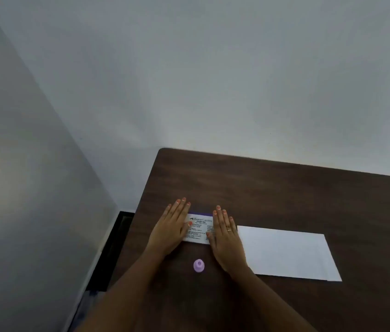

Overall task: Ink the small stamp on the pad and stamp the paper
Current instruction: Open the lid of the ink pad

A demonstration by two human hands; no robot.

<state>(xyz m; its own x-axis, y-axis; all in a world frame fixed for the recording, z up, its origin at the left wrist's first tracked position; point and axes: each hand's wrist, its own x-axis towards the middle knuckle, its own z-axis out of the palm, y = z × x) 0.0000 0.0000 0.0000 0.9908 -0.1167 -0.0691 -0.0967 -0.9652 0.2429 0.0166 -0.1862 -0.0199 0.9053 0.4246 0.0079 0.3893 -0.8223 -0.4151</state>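
Observation:
A closed stamp pad box [199,228], white with a printed label and a purple top edge, lies on the dark wooden table [284,192]. My left hand [173,227] rests flat on its left end and my right hand [225,232] rests flat on its right end, fingers stretched out and together. A small lilac stamp [199,265] stands upright on the table just in front of the box, between my forearms, touched by neither hand. A white sheet of paper [289,254] lies flat to the right of my right hand.
The table's left edge runs close to my left hand, with a dark gap and floor [115,250] below it. Grey walls stand to the left and behind. Bare tabletop extends beyond the box and the paper.

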